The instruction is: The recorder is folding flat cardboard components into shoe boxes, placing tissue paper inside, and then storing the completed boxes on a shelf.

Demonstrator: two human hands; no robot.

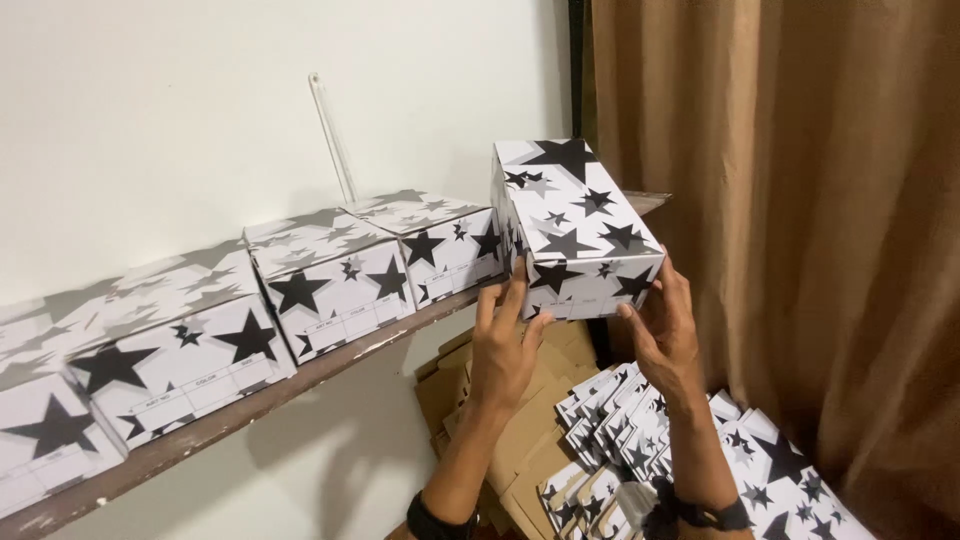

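Note:
A white cardboard box printed with black and grey stars point(578, 228) is held up at the right end of a wooden shelf point(330, 365), tilted a little. My left hand point(503, 345) presses against its near left lower edge. My right hand point(662, 328) supports its near right lower corner. Its far end is over the shelf, beside the last box of the row point(440, 240).
Several matching star boxes point(330, 275) stand side by side along the shelf against a white wall. Below lie flat star-printed box blanks point(620, 420) and brown cardboard point(520, 440). A brown curtain point(800, 220) hangs at the right. A thin clear rod point(333, 140) leans on the wall.

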